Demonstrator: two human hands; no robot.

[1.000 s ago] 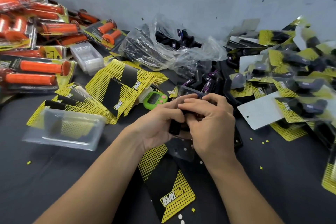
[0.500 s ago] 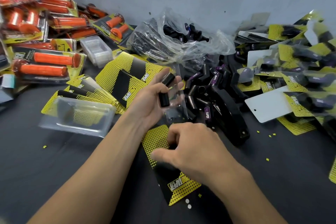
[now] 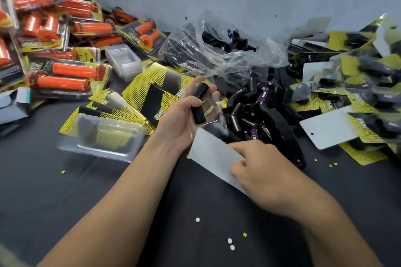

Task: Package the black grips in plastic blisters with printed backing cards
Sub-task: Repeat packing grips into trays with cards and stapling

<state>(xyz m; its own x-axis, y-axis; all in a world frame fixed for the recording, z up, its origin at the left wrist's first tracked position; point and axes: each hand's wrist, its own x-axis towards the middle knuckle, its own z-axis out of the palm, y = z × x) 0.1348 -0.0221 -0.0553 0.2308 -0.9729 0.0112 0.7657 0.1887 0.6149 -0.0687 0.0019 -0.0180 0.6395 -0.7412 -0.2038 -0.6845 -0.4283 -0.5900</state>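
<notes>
Card [image 3: 212, 156], previously lying print-up, was turned white-side-up, pinched by right hand [image 3: 267, 178]; left hand [image 3: 180, 119] gripped blister [image 3: 212, 115] holding black grip [image 3: 198, 104].

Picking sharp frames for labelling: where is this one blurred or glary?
Head view: motion blur smears the orange packs at left and the black packs at right; the held black grip at centre is sharper; glare streaks the clear bag; the wide lens bends the edges.

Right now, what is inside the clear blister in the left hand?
A black grip, perhaps two end to end, lies inside the clear blister held by the left hand. Anything behind it is hidden.
</notes>
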